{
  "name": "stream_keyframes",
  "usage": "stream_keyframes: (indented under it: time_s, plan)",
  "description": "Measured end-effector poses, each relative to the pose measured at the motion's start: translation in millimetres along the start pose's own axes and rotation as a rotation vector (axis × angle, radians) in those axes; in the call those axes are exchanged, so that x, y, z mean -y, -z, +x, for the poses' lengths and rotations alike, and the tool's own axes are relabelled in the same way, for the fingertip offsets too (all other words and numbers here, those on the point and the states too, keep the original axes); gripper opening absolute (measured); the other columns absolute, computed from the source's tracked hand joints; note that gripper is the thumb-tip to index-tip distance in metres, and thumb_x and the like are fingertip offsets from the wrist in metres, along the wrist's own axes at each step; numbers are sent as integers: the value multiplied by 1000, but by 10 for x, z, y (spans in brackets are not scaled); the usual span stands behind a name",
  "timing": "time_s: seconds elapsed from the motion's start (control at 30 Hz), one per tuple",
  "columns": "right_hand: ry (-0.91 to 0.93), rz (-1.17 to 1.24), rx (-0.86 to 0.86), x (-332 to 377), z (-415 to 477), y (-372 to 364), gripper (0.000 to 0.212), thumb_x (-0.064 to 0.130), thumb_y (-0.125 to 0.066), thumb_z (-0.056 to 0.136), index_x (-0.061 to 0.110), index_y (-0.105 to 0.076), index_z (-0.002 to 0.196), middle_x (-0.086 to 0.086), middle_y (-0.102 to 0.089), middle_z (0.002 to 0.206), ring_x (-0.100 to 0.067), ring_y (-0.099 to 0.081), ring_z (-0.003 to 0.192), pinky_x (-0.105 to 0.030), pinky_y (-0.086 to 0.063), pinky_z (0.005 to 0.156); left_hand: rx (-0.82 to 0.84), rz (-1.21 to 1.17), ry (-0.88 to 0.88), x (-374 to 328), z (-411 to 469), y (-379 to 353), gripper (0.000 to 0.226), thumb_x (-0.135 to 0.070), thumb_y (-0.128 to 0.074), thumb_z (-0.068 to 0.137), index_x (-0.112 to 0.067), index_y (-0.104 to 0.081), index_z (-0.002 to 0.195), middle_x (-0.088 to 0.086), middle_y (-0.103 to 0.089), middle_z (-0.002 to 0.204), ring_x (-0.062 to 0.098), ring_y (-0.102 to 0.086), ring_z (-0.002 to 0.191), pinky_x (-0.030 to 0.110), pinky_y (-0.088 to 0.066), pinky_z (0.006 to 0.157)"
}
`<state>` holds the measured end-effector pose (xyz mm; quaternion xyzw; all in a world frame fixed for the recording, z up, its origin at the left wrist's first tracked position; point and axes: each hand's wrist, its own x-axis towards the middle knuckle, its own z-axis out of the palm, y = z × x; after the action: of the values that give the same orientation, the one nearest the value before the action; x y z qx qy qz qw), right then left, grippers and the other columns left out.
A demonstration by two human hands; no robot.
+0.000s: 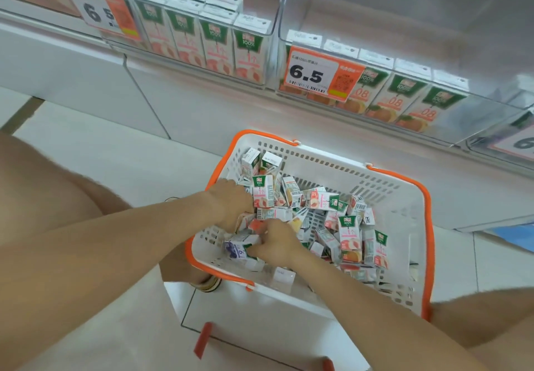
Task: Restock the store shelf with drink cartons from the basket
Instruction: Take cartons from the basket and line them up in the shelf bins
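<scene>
Both hands in basket [404, 217]: right hand [277, 245] curled round purple-marked carton [238, 247] at basket's near-left corner, left hand [231, 201] buried among loose cartons [349, 234], grip unreadable; cartons likely light, stiff, corner-crushable, so take by broad faces.

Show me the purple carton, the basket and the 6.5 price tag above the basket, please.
purple carton [235, 247], head view, on its purple printed face.
basket [403, 217], head view, on its bare white right wall.
6.5 price tag [307, 74], head view, on the black digits.
</scene>
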<state>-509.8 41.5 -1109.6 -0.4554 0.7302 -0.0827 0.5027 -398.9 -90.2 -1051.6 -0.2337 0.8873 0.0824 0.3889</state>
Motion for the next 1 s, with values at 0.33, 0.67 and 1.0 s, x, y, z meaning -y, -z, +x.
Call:
stream_keyframes:
  time_s: [0.33, 0.67, 1.0]
  plan:
    - [379, -335, -142, 431, -720, 1359, 42, 28, -55, 107, 14, -53, 146, -11, -56, 140, -26, -52, 128, -33, -41, 103, -169, -630, -121, 137, -545, 957, 55, -19, -81, 79, -32, -67, 130, -4, -57, 133, 7, -62, 96, 25, -53, 78]
    - [542, -410, -519, 731, -1709, 2428, 24, 21, -46, 108, 16, -66, 120, 7, -63, 93, -12, -55, 84, -33, -39, 75, -601, -1089, -313, -241, -1128, 1696, 44, -11, -79, 89, -39, -72, 122, -14, -73, 120, 4, -68, 112, 34, -55, 103]
    - [461, -253, -1193, 342, -2191, 3184, 32, 27, -50, 108, 16, -62, 136, -12, -60, 120, -30, -58, 105, -22, -29, 83, -1114, -1119, -425, -867, -1061, 2491, 27, -7, -68, 100, -20, -68, 123, -7, -74, 115, 6, -71, 102, 33, -60, 93]
